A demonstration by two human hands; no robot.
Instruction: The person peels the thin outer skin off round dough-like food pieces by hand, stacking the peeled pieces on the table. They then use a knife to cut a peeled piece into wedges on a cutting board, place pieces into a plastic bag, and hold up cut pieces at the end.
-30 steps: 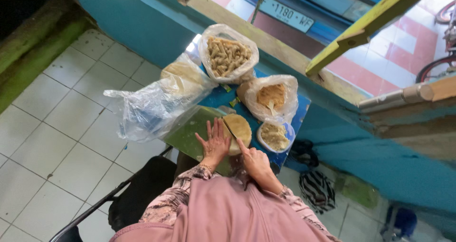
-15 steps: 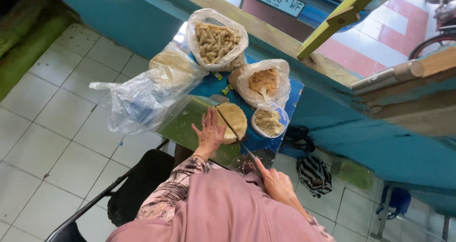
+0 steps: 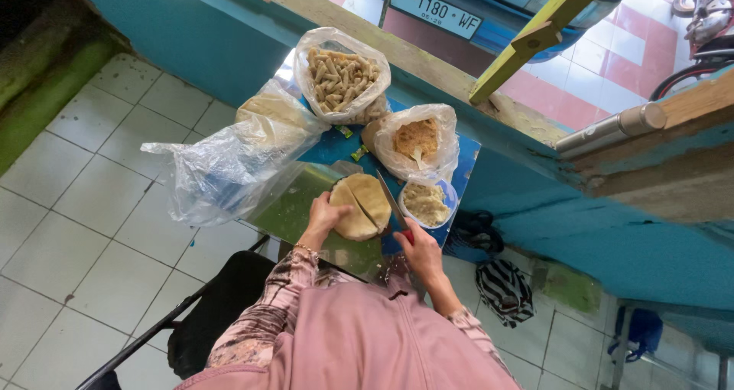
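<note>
A round pale flat dough sheet (image 3: pixel 361 205) lies on a green cutting board (image 3: pixel 294 210), split by a straight cut line. My left hand (image 3: pixel 324 218) presses on the sheet's near left edge. My right hand (image 3: pixel 419 254) grips the red handle of a knife (image 3: pixel 392 202), whose blade lies across the sheet's right side. A small bowl of pale filling (image 3: pixel 425 203) sits just right of the sheet.
A plastic bag of rolled sticks (image 3: pixel 341 81), a bag of shredded filling (image 3: pixel 416 140) and a large clear bag of flat sheets (image 3: pixel 237 157) crowd the small blue table (image 3: pixel 329 149). A black chair (image 3: pixel 218 306) stands at my left. Striped cloth (image 3: pixel 503 289) lies on the tiled floor.
My right hand, which had drawn back toward my body, has come forward again holding the knife, with its blade now over the sheet. My left hand stays on the sheet.
</note>
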